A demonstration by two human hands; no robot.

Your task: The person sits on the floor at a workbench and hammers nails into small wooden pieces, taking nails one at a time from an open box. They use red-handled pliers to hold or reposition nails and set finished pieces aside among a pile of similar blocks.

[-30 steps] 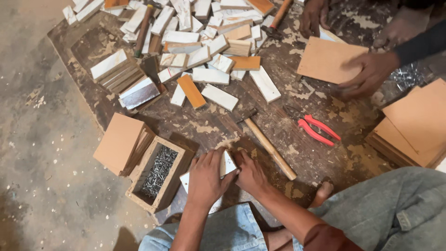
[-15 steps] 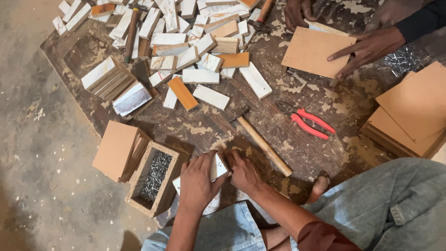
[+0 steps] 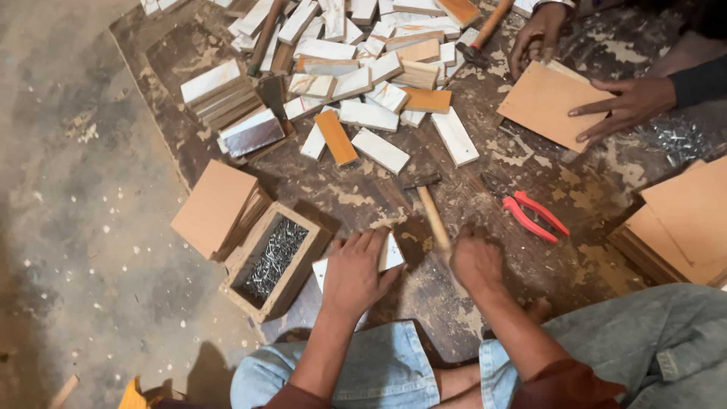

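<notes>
The right hand (image 3: 475, 261) has its fingers wrapped round the handle of the hammer (image 3: 430, 208), whose head rests on the work board (image 3: 363, 198). The left hand (image 3: 354, 271) presses flat on a small white wood piece (image 3: 391, 256), fingers spread. No nail shows driven yet; 1 box of nails (image 3: 274, 257) sits just beside. Half a second ago the hammer lay free, both hands on the piece.

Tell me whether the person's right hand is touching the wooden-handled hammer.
Touching. The head view shows the right hand closed around the lower end of the wooden-handled hammer, whose dark head lies on the worn board.
</notes>
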